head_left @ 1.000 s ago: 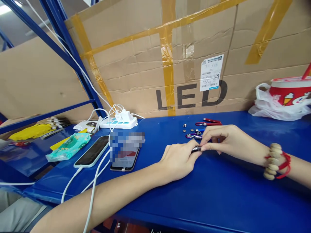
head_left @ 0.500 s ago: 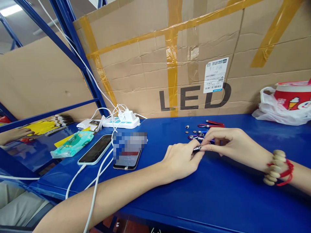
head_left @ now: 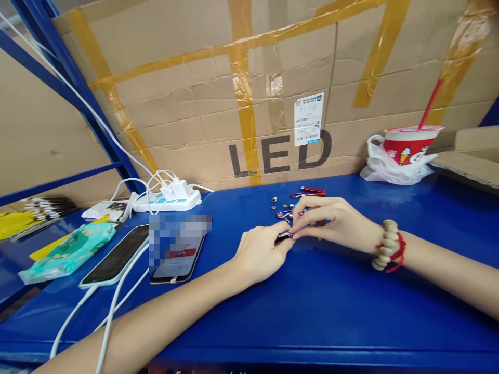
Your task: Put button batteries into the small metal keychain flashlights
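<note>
A small dark cylindrical piece with a silvery part [head_left: 283, 237] is held between my two hands above the blue table [head_left: 312, 306]. The fingers of my left hand [head_left: 261, 254] are wrapped round it. From the right, the thumb and fingertips of my right hand [head_left: 331, 223] pinch its end. Just behind my hands lie a purple ring-shaped clip [head_left: 281, 214], small round metal discs [head_left: 285, 206] and a small silvery piece [head_left: 274, 199]. Farther back is a red slim tube [head_left: 313, 190] beside a red looped piece [head_left: 296, 196]. My right fingers partly hide the other small parts.
To the left are two phones [head_left: 117, 257] [head_left: 181, 262], white cables [head_left: 113, 306], a power strip [head_left: 171, 201] and a teal packet [head_left: 70, 252]. Cardboard [head_left: 187, 119] stands behind the table. A red-and-white cup [head_left: 409, 145] in a plastic bag is at the back right.
The camera view has turned to the right, so the table items and both hands appear farther left. Both hands still hold the small piece together, and the cup's straw now shows.
</note>
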The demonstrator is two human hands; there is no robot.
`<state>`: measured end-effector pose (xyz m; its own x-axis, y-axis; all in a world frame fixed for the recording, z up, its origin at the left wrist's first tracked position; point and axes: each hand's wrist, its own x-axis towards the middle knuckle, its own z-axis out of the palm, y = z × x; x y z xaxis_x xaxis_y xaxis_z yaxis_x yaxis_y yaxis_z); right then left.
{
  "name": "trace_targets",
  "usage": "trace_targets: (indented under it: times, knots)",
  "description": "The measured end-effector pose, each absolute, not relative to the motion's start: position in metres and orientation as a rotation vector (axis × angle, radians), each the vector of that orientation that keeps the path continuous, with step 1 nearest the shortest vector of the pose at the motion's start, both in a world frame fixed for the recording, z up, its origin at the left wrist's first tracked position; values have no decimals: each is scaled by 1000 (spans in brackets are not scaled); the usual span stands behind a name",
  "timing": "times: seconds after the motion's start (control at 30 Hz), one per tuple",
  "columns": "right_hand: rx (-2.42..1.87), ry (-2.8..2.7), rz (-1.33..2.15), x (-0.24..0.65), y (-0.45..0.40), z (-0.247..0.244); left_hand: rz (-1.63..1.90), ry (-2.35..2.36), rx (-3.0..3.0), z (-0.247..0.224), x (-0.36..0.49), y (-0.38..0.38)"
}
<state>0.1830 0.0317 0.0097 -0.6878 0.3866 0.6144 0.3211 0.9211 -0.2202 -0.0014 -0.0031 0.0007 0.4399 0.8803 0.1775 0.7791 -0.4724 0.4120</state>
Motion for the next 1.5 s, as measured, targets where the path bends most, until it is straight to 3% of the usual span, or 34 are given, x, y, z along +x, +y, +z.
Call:
trace_targets:
  times: [0.77,1.23,1.5]
  knots:
    - [-523,-2523,-260,184,20,13,524,1440,2277,4,0,-2]
    - [-582,-2494,-15,182,23,7,532,1444,2156,2,-1,2]
    - [-600,-2528,-85,182,24,8,560,1408,2118,0,0,4]
